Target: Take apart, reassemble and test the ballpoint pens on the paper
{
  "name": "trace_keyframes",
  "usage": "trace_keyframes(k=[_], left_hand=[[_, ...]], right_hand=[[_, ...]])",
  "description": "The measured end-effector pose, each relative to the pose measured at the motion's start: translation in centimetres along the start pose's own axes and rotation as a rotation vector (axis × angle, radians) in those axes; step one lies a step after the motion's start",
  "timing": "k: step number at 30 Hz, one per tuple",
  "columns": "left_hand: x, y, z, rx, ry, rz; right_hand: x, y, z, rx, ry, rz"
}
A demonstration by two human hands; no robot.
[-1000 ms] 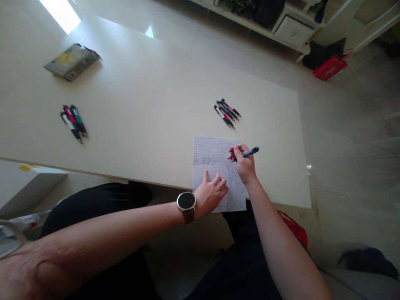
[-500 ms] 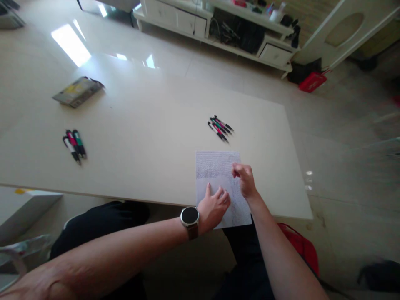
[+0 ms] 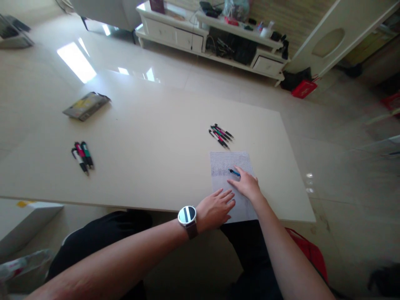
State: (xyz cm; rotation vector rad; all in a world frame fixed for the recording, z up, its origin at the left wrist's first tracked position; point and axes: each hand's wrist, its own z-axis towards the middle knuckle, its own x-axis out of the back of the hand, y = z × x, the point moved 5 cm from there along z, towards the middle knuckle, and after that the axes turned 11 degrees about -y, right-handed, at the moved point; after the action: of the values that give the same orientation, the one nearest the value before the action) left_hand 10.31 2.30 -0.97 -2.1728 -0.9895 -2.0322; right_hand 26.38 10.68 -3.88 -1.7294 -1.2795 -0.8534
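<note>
Paper now farther right

Blue-and-black pen, pale lined paper

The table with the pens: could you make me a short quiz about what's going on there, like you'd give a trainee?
1. True or false: the watch is worn on the left arm.

2. How many pens lie in the group nearest the grey-and-yellow box?
A) two
B) three
C) six

3. Fill in: above the paper, the blue pen shows between the thumb and fingers of the ____ hand.

Key:
1. True
2. B
3. right hand
</note>
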Motion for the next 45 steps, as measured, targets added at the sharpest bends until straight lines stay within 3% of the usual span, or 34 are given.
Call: trace_keyframes(k=[6, 9, 13, 17, 23, 29, 35, 39, 42, 45], left_hand=[[0.6, -0.8, -3.7, 0.026, 0.000, -0.029], [1.1, -1.4, -5.7, 0.064, 0.008, -0.052], [1.9, -2.2, -8.3, 0.113, 0.004, -0.064], [2.5, -3.2, -10.3, 0.166, 0.021, -0.064], [3.8, -3.6, -11.6, 0.199, 0.050, -0.075], [5.0, -3.8, -12.3, 0.202, 0.067, -0.083], [4.8, -4.3, -13.0, 0.220, 0.076, -0.087], [5.0, -4.3, -13.2, 0.223, 0.078, -0.105], [5.3, -4.1, -13.4, 0.223, 0.081, -0.121], [5.3, -3.8, -13.6, 0.245, 0.054, -0.153]], right_hand=[[2.6, 0.7, 1.4, -0.041, 0.241, 0.280], [3.6, 0.0, 1.9, 0.080, 0.382, 0.368], [3.1, -2.5, 2.4, 0.265, 0.461, 0.331], [2.4, -5.6, 4.5, 0.248, 0.452, 0.278], [3.7, -10.9, 10.3, 0.109, 0.412, 0.007], [4.8, -12.8, 14.0, 0.023, 0.383, -0.079], [5.7, -13.3, 14.4, -0.015, 0.364, -0.141], [6.3, -15.5, 13.5, 0.019, 0.338, -0.173], [5.9, -19.3, 12.7, 0.080, 0.277, -0.190], [4.1, -25.6, 11.7, 0.196, 0.147, -0.208]])
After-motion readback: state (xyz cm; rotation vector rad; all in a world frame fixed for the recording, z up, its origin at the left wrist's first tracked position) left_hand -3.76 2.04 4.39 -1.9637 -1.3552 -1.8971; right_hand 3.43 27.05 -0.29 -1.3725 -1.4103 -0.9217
